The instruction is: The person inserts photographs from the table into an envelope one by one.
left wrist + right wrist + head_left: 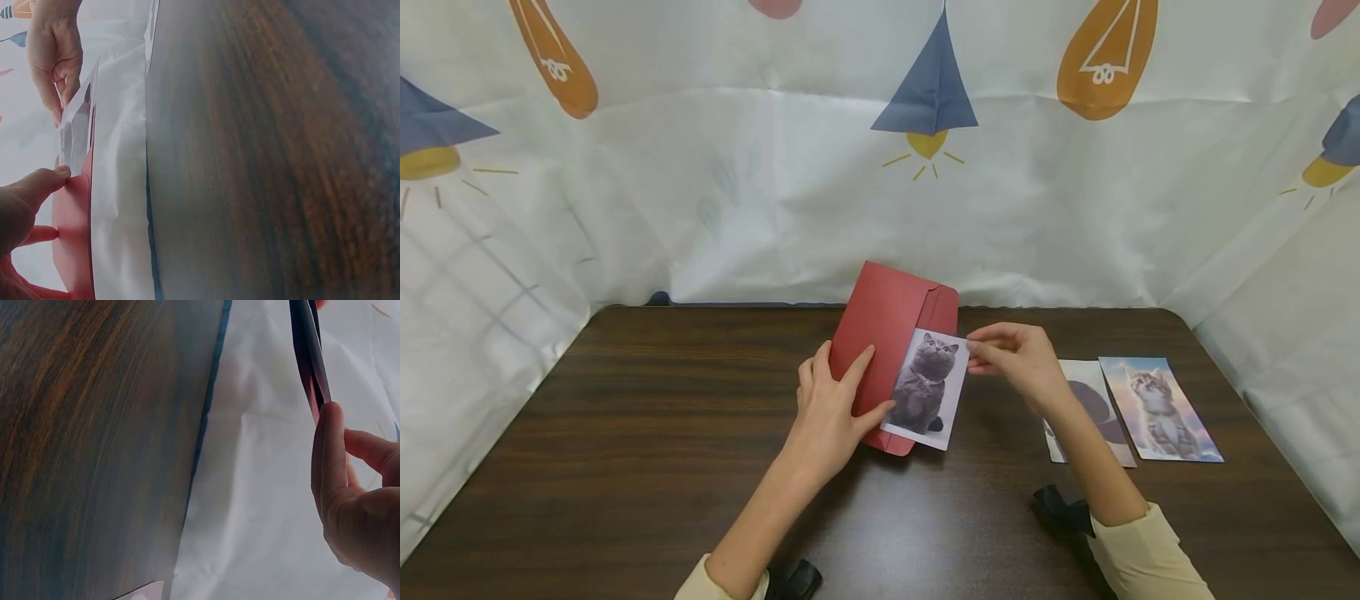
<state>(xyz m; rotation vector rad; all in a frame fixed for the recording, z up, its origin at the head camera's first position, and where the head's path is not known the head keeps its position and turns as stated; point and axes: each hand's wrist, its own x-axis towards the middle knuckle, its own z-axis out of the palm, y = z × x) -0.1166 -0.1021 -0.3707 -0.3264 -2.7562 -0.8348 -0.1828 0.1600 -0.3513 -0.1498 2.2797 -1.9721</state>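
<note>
A red envelope (882, 325) is held tilted by my left hand (827, 408), its thumb and index finger spread over the front. The left thumb tip lies right where the pocket's edge meets a photo card (928, 387) showing a grey cat. The card's left side lines up with the pocket opening, and the rest lies over the flap (940, 310). My right hand (1018, 358) pinches the card's upper right corner between thumb and fingers. In the left wrist view, card and envelope (74, 231) are seen almost edge-on.
On the right of the dark wooden table (662, 450) lie a kitten card (1161, 408) and another card (1093, 404) with a grey shape, partly covered by the right forearm. A white curtain (820, 208) with printed lamps hangs behind the table.
</note>
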